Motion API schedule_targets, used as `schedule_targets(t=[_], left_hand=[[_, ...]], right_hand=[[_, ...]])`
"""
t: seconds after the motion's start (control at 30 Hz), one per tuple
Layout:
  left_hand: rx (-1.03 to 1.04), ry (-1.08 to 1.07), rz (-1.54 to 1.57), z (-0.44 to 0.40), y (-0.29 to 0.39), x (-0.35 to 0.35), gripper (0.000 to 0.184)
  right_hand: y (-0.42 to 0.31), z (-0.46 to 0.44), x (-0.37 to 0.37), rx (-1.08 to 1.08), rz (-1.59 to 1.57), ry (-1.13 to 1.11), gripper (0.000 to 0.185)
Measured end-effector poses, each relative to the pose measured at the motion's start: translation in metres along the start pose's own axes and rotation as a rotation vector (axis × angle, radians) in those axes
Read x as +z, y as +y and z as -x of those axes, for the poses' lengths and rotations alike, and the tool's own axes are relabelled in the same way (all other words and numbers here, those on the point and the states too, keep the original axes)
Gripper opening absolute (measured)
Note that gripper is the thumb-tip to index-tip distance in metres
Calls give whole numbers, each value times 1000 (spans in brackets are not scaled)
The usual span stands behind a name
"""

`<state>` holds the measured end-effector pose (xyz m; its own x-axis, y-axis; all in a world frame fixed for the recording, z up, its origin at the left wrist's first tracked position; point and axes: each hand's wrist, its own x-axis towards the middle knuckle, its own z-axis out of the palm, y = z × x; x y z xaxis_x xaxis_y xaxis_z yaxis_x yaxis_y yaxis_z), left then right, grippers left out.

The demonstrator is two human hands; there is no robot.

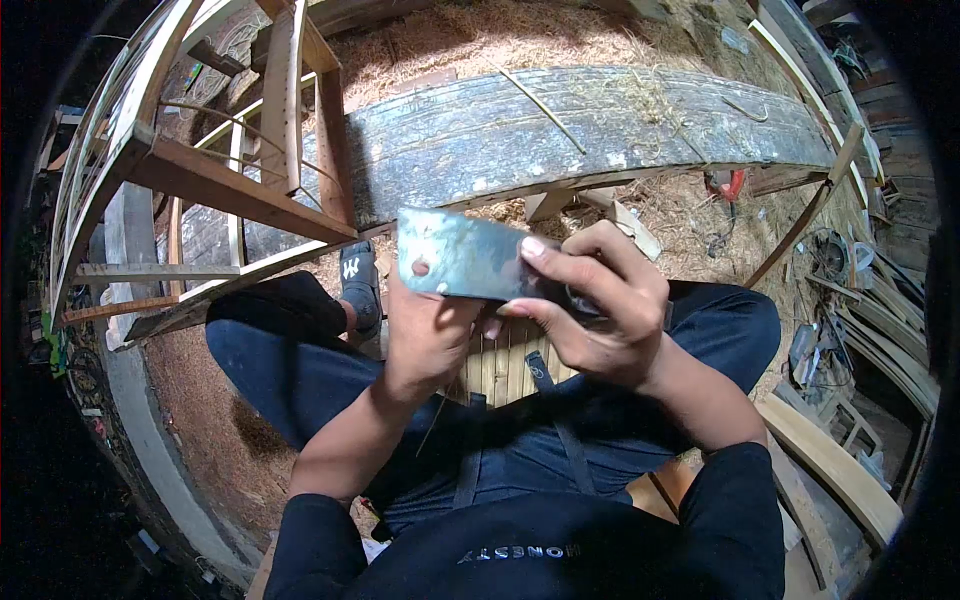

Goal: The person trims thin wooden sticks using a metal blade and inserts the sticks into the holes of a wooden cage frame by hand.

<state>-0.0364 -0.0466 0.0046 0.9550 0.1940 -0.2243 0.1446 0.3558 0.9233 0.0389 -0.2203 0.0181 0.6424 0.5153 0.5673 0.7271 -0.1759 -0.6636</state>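
Observation:
A broad, shiny metal blade [460, 256] is held up in front of my lap, with a round reddish spot, perhaps a hole, near its left end. My right hand [608, 305] pinches the blade's right end, index finger on the face and thumb along the lower edge. From below, my left hand [425, 335] supports the left part; most of its fingers are hidden behind the metal. Whether a handle sits inside my right hand I cannot tell.
A long weathered plank [480, 135] crosses ahead, with a thin stick [545, 110] on it. At the left stands a wooden frame [240, 190]. Bamboo slats [500, 365] lie between my legs. Wood strips [885, 350] are piled at the right, and shavings cover the ground.

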Motion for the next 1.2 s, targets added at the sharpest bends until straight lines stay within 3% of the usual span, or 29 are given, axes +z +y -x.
schedule_targets(t=[0.13, 0.2, 0.33, 0.37, 0.47, 0.53, 0.6, 0.63, 0.73, 0.9, 0.97, 1.0, 1.07, 1.13, 1.2], left_hand=[[50, -28, 147, -4, -3, 4, 13], [104, -64, -92, 0, -4, -4, 14], [47, -38, 21, -1, 2, 1, 18], [-48, -6, 49, 1, 6, 4, 17], [-14, -38, 245, -5, 3, 7, 16], [22, -94, 204, -3, 0, 1, 15], [200, -113, -67, 0, 0, -1, 15], [76, -34, 60, -2, 5, 8, 14], [-38, -55, 193, -9, 2, 5, 14], [-20, 23, 202, -5, 2, 8, 11], [-20, -103, 236, -8, -1, 3, 11], [-30, -72, 221, -9, 0, 6, 10], [22, -83, 186, -5, 0, 4, 12], [73, -89, 144, -2, 1, 3, 15], [-63, -52, 153, -1, 3, 4, 17]], right_hand=[[-1, -1, -1, 6, -3, -25, 38], [-3, 0, 1, 11, -30, -32, 37], [-1, 0, 1, 13, 13, -34, 37], [-1, -1, 0, 15, 5, -28, 37], [-3, -3, -1, 73, 31, 0, 36], [-1, -2, -1, 18, 35, 0, 37], [-3, 0, 1, 2, -10, -17, 39], [2, 1, 2, 14, -13, -13, 40], [-2, -3, -1, 78, -2, -11, 39], [4, 0, 0, 20, 10, -12, 40], [3, -4, -2, 31, 91, 14, 40], [4, -4, -2, 98, 41, 61, 40], [2, -6, -7, -33, 112, 8, 41], [-1, 0, -1, -14, 18, -14, 42], [1, 0, 0, -10, 27, -27, 38]])
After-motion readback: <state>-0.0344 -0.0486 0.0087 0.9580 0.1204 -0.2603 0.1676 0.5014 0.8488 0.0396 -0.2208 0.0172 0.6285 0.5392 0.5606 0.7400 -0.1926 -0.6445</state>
